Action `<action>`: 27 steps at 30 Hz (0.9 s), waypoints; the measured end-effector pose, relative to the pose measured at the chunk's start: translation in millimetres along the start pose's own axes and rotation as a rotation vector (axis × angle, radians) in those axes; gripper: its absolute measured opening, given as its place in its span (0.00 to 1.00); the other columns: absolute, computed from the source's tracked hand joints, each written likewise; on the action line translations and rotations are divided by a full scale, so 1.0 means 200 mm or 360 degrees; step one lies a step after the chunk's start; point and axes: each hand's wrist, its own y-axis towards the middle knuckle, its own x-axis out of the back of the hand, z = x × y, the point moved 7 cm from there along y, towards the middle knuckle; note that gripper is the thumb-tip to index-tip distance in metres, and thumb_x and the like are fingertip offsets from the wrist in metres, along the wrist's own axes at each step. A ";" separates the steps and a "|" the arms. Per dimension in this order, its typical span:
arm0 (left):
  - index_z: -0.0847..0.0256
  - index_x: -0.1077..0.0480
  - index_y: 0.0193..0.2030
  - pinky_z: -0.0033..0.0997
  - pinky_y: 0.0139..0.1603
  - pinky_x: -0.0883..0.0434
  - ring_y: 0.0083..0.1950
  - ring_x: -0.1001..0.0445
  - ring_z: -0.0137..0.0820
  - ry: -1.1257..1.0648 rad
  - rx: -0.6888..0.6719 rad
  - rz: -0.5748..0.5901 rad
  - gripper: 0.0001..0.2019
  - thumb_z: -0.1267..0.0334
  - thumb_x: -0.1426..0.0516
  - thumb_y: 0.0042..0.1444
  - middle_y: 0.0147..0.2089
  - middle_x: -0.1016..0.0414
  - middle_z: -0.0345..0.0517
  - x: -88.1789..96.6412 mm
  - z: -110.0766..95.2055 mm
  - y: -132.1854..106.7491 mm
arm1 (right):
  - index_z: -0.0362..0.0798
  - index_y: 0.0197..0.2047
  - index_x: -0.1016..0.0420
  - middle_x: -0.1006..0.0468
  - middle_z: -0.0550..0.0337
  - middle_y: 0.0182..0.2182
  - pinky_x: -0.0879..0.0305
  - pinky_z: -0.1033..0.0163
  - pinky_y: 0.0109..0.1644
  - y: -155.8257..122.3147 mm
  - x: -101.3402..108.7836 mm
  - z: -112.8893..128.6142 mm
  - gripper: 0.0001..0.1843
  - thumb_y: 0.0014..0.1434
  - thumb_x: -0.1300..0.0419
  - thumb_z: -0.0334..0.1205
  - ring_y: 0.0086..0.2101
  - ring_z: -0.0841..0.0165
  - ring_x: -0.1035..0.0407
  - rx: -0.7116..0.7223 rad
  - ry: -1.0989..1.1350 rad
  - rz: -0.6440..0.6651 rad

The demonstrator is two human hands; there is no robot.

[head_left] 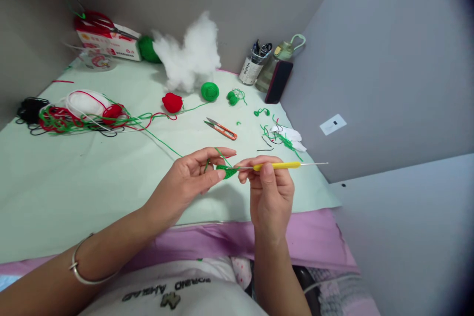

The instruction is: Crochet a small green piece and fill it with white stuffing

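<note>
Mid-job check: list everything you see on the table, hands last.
crochet piece: one, green, pinched in left hand
crochet hook: one, yellow handle, in right hand
snips: one, orange, mid table
yarn ball: one, red, behind snips
stuffing: one heap, white, table's back
yarn tangle: one, red, green, white, black, left side
jar: one, holding scissors, back right
phone: one, dark, beside jar
box: one, white and red, back left
table cover: one, pale green, under everything
left hand: one, grip on crochet piece
right hand: one, grip on crochet hook
</note>
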 end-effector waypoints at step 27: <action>0.58 0.18 0.53 0.18 0.19 0.48 0.23 0.50 0.15 -0.0452 0.0207 0.0090 0.18 0.66 0.30 0.55 0.38 0.26 0.41 -0.06 0.01 0.02 | 0.54 0.44 0.18 0.16 0.59 0.36 0.24 0.58 0.37 -0.03 -0.05 0.07 0.09 0.70 0.41 0.36 0.36 0.66 0.23 0.0425 -0.0464 0.0051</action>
